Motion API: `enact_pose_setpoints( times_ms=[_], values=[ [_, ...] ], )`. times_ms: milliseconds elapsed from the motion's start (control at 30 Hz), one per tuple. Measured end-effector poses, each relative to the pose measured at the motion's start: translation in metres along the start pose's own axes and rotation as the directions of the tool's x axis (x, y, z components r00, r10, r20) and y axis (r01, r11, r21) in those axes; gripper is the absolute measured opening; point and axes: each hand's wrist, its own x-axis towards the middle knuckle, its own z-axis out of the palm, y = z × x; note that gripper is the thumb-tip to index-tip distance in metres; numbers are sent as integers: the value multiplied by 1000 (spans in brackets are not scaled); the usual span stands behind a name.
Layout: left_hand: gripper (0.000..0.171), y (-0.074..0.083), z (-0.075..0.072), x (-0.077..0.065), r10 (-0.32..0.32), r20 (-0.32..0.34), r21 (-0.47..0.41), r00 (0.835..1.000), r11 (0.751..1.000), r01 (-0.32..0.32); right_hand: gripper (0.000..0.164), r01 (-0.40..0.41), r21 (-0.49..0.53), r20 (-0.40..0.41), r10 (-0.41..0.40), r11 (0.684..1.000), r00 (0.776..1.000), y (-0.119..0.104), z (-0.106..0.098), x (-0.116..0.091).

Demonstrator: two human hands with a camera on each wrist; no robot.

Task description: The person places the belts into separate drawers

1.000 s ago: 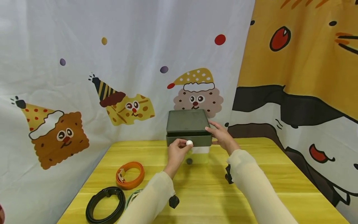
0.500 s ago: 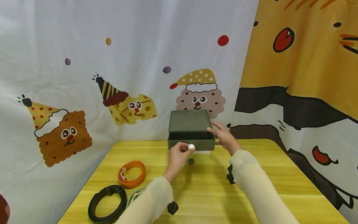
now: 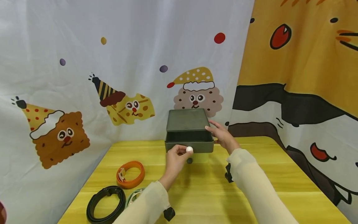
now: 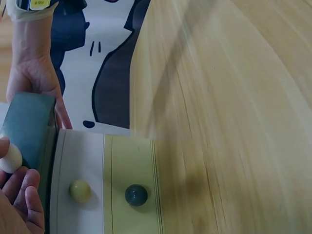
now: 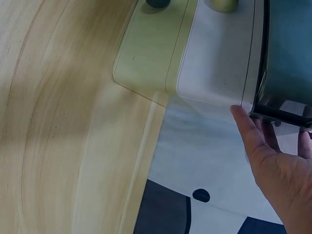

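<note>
A small drawer cabinet (image 3: pixel 186 119) with a dark green top stands at the back of the table. My left hand (image 3: pixel 174 160) pinches the white round knob (image 3: pixel 189 149) of its dark green top drawer (image 3: pixel 202 147), which is pulled partly out. The part of the drawer's inside that shows looks dark. My right hand (image 3: pixel 222 137) rests against the cabinet's right side, its fingers fairly straight. In the left wrist view, the white middle drawer (image 4: pixel 80 161) has a pale yellow knob, and the light green bottom drawer (image 4: pixel 129 165) has a dark one; both are closed.
On the table's left lie a coiled orange belt (image 3: pixel 141 179), a coiled black belt (image 3: pixel 121 202) and a green coiled belt (image 3: pixel 129 199), partly behind my left sleeve. A printed curtain (image 3: pixel 134 37) hangs behind the wooden table (image 3: pixel 207 199).
My left hand has drawn the top drawer outward toward me, and the opening beneath the cabinet's top has grown. The right hand has stayed at the cabinet's side.
</note>
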Motion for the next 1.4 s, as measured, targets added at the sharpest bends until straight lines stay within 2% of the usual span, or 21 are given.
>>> enact_pose_setpoints(
  times_ms=[200,567,800,1233,1400],
  values=[
    [21,3,-4,-7,-23,22,3,999,1000,23,69,-31,-2,-8,31,1000,999,0,0,0],
    [23,5,-6,-18,-36,15,-6,999,999,36,68,-22,-9,-8,21,1000,1000,-1,1,0],
    [23,7,-8,-24,-19,22,-31,1000,999,19,68,-17,-11,-13,17,1000,1000,-2,2,1],
    [22,11,-8,-33,-2,30,-12,1000,1000,2,70,-14,-4,1,14,1000,1000,-3,0,2],
    [22,10,-11,-36,26,44,2,999,1000,-26,70,-15,-1,3,15,1000,1000,-3,1,2]
  ],
)
